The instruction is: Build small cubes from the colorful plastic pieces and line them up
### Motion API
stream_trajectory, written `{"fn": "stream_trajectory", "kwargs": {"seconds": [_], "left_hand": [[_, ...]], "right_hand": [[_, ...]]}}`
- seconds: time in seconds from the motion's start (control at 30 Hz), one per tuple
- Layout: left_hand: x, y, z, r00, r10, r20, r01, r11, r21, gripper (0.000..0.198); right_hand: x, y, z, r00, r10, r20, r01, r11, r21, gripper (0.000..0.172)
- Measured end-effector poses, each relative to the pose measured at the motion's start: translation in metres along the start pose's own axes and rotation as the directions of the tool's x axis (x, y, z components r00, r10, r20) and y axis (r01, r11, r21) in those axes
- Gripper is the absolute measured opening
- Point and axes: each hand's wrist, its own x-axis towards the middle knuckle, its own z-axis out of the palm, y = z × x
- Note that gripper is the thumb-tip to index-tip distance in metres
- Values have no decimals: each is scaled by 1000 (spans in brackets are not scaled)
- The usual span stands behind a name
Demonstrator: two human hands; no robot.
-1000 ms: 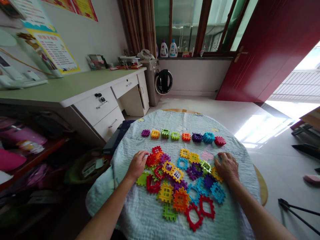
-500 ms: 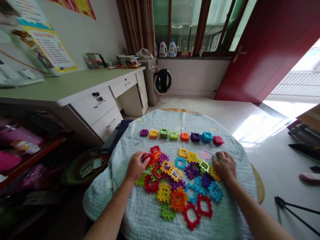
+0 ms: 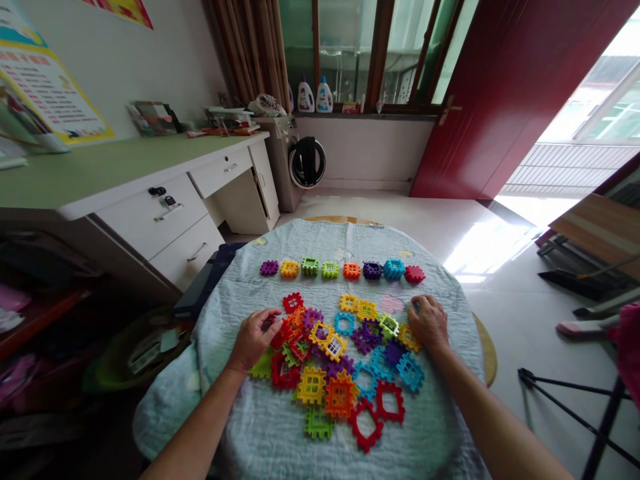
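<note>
My left hand (image 3: 254, 339) is at the left edge of a loose pile of plastic interlocking pieces, thumb and forefinger apart beside a red piece (image 3: 281, 333); whether it touches is unclear. Just above that lies a separate red window piece (image 3: 293, 302). My right hand (image 3: 429, 323) rests on the cloth at the pile's right side, fingers loosely bent, next to a yellow piece (image 3: 409, 338). Between both hands lie a yellow window piece (image 3: 312, 385), an orange piece (image 3: 342, 395), a blue frame (image 3: 367, 380) and a red frame (image 3: 365, 425). I see nothing held.
Behind the pile, small stacks sorted by colour form a row, from a purple stack (image 3: 269, 267) to a red stack (image 3: 415, 274). A pale blue cloth (image 3: 425, 427) covers the round table. Left stands a desk (image 3: 120, 167); right, a black tripod (image 3: 560, 413).
The view has swung right, so everything appears farther left. My left hand has drawn slightly back from the red pieces. My right hand stays by the yellow piece.
</note>
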Motion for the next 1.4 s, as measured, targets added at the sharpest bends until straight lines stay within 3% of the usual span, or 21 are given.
{"fn": "stream_trajectory", "kwargs": {"seconds": [0.23,0.37,0.5,0.6,0.7,0.93,1.03,1.13,1.2,1.3,1.4], "left_hand": [[-1,-2,1,998,-52,33,55,994,-92,32],[0,-8,5,985,-170,35,173,946,-274,40],[5,-14,10,962,-270,-32,237,892,-384,46],[8,-13,12,953,-264,-149,209,927,-311,43],[9,-11,12,949,-183,-256,140,974,-178,38],[9,-7,11,965,-104,-242,99,995,-33,27],[9,-5,12,969,-83,-232,89,996,13,22],[9,-2,12,969,-70,-238,81,996,36,19],[8,-1,11,970,-58,-238,70,997,43,18],[9,-2,12,969,-46,-243,59,997,49,18],[9,-3,12,968,-36,-248,50,997,53,18]], "right_hand": [[2,7,4,999,3,-37,1,994,109,22],[2,10,5,999,-5,-54,14,988,151,22],[2,10,6,998,-13,-61,21,990,138,20],[1,9,6,998,-14,-60,22,991,130,19],[0,9,5,999,-10,-50,16,992,121,19],[7,-12,-3,990,111,85,-130,957,259,28],[10,-43,-1,988,-23,153,-30,942,335,33],[9,-76,5,951,-194,241,102,931,350,39],[7,-90,6,928,-236,287,133,932,337,31],[8,-93,2,916,-252,313,130,923,362,12],[13,-80,-10,929,-242,280,109,902,418,11]]}}
